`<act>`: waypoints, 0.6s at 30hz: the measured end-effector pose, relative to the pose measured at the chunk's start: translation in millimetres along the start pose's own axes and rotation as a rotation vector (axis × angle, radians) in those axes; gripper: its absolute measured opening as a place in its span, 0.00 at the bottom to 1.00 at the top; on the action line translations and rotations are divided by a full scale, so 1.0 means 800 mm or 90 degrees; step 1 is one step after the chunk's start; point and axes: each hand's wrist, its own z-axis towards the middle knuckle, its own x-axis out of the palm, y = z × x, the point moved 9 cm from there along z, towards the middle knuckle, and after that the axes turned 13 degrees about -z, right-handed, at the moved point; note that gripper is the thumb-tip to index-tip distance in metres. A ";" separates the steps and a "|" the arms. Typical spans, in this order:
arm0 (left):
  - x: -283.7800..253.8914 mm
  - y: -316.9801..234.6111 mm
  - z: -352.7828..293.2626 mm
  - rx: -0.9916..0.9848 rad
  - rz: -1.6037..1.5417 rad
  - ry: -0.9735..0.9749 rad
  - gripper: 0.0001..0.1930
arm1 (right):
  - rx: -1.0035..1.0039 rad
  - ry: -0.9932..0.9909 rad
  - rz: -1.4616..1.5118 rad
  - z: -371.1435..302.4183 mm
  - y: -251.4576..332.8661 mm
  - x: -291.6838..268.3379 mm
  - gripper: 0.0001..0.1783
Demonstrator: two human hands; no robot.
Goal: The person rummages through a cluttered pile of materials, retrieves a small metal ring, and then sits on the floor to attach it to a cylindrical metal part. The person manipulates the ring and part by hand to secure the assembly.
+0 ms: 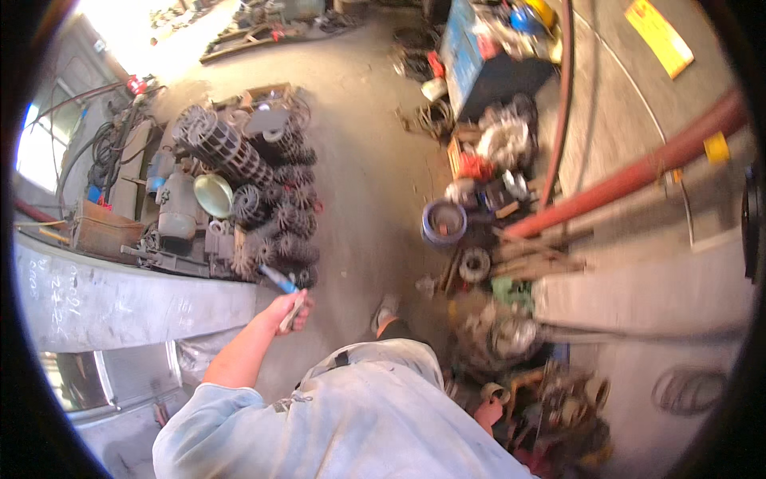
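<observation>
My left hand (297, 310) is closed around a slim tool with a blue-and-pale shaft (278, 279). A beige part, perhaps its handle, shows in my palm; the exact kind is unclear. The tool points away toward a row of dark, finned metal cutters (275, 249) on the left. My right hand (488, 413) is low at the right, against a pale ring-shaped piece (495, 392) beside a heap of mixed parts (566, 407). Its fingers are too small and partly hidden to tell whether it grips the ring.
A large slotted cylinder (223, 148), a grey tank (177, 206) and a round pale lid (213, 195) stand on the left. Along the right are a bucket (444, 222), a blue cabinet (471, 60) and a red pipe (622, 180). Concrete floor (359, 160) runs between.
</observation>
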 end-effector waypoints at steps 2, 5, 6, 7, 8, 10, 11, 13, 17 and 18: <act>-0.045 -0.050 0.032 0.004 0.003 -0.028 0.21 | -0.056 -0.002 -0.006 0.095 0.133 -0.031 0.16; -0.102 -0.116 0.032 0.078 -0.077 -0.163 0.18 | -0.095 -0.063 0.082 0.198 0.286 -0.107 0.16; -0.112 -0.134 0.054 0.077 -0.119 -0.142 0.18 | -0.082 -0.123 0.186 0.278 0.296 -0.103 0.15; -0.161 -0.132 0.041 0.089 -0.173 -0.174 0.18 | -0.159 -0.139 0.113 0.293 0.400 -0.140 0.13; -0.205 -0.128 0.028 0.080 -0.198 -0.290 0.17 | -0.229 -0.160 0.028 0.305 0.495 -0.186 0.12; -0.277 -0.131 0.047 0.013 -0.258 -0.391 0.15 | -0.157 0.027 0.223 0.378 0.628 -0.209 0.15; -0.313 -0.117 0.038 -0.031 -0.310 -0.416 0.14 | -0.243 0.020 0.107 0.365 0.746 -0.257 0.14; -0.317 -0.190 0.101 0.052 -0.254 -0.457 0.14 | -0.288 -0.080 0.206 0.460 0.861 -0.290 0.10; -0.255 -0.370 0.205 0.013 -0.263 -0.467 0.16 | -0.328 -0.098 0.232 0.507 1.137 -0.361 0.10; -0.233 -0.435 0.236 0.023 -0.244 -0.443 0.16 | -0.329 -0.098 0.199 0.521 1.180 -0.382 0.10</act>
